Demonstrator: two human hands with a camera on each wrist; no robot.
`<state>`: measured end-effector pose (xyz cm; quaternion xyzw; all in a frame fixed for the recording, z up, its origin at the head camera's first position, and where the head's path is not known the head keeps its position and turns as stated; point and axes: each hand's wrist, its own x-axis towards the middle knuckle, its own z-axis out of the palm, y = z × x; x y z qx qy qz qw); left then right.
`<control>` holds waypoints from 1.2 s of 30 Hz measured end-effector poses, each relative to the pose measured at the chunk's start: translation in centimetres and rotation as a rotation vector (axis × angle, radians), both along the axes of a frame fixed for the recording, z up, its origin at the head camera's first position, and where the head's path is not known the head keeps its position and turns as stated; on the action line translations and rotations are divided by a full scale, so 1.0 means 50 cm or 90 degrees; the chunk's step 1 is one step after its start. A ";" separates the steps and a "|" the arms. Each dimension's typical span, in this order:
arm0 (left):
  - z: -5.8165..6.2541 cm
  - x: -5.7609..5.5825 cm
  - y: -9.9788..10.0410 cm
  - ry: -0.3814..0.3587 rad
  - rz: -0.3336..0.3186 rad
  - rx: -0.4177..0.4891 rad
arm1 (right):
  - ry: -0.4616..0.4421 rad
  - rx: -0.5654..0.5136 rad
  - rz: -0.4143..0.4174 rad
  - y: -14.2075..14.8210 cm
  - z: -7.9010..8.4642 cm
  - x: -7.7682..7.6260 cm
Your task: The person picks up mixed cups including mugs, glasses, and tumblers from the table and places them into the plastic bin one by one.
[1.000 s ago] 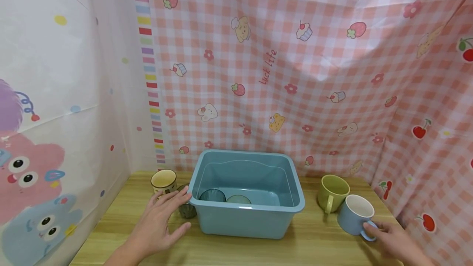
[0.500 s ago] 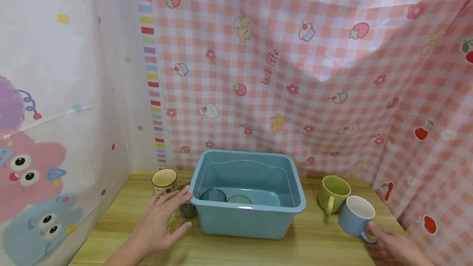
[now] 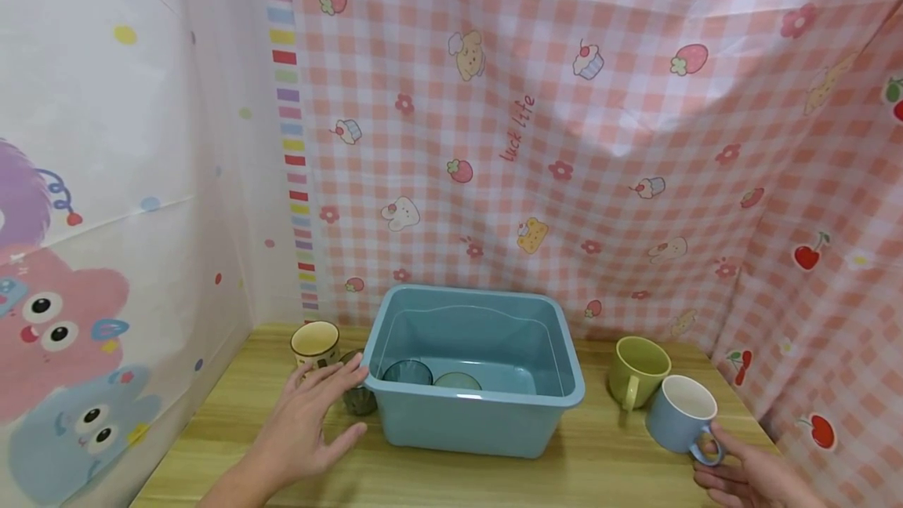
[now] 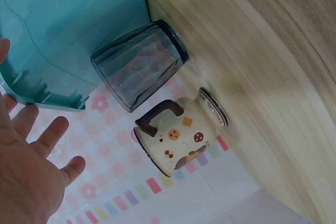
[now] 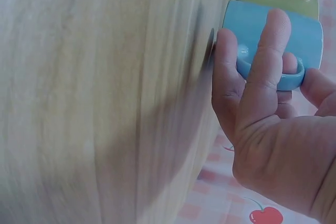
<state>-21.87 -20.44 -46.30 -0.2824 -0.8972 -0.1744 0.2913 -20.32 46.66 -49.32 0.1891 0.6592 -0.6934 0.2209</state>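
A light-blue mug [image 3: 681,414] stands at the right of the table. My right hand [image 3: 751,470] is at its handle; in the right wrist view a fingertip [image 5: 290,62] shows through the handle loop and the thumb [image 5: 316,85] lies beside it, with two other fingers stretched out. A green mug [image 3: 638,372] stands right behind. My left hand [image 3: 299,422] is spread, fingertips at the left rim of the blue plastic tub [image 3: 466,422]. Below and beyond that hand are a dark tinted glass [image 4: 139,64] and a cream mug with a brown handle [image 4: 181,135].
Inside the tub sit two tinted glasses: a dark teal glass [image 3: 407,372] and a paler glass [image 3: 457,381]. The wooden table [image 3: 600,477] meets a pink checked cloth [image 3: 494,179] behind and a white printed cloth [image 3: 141,257] at the left.
My right hand has shifted and turned at the blue mug's handle, its fingers spreading. The blue mug's handle has swung slightly. The left hand and tub stay put.
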 end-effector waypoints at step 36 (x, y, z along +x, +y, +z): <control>0.002 0.000 -0.001 0.004 0.004 -0.009 | 0.014 -0.253 0.063 0.050 -0.006 -0.010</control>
